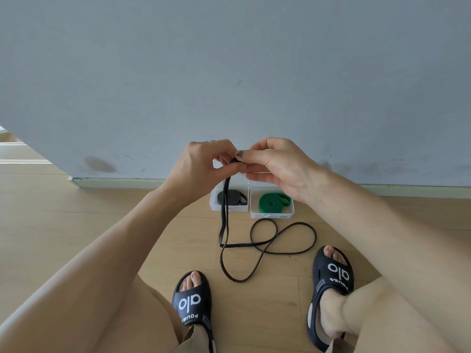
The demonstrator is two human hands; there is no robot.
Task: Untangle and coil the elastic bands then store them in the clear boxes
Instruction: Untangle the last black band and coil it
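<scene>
Head view: the left hand point(204, 161) and right hand point(277, 166) meet above the floor, both pinching the top end of a long black band point(265, 247) — its loose loops lie on the wooden floor point(76, 225) between 2 black sandals point(193, 301). Behind it, against the grey wall point(229, 59), 2 clear boxes point(271, 215) hold a coiled black band point(233, 197) and a coiled green band point(271, 202), partly hidden by the hands.

The loose elastic band point(267, 247) is plain black — looped over pale tan wood-grain floor point(76, 220). Far off, the left clear box point(229, 200) shows a black coil point(233, 197); the right clear box point(272, 203) holds a green coil point(271, 202). Near, two black sandals point(192, 301) carry white lettering — the wall point(229, 59) is flat blue-grey, smudged low.
</scene>
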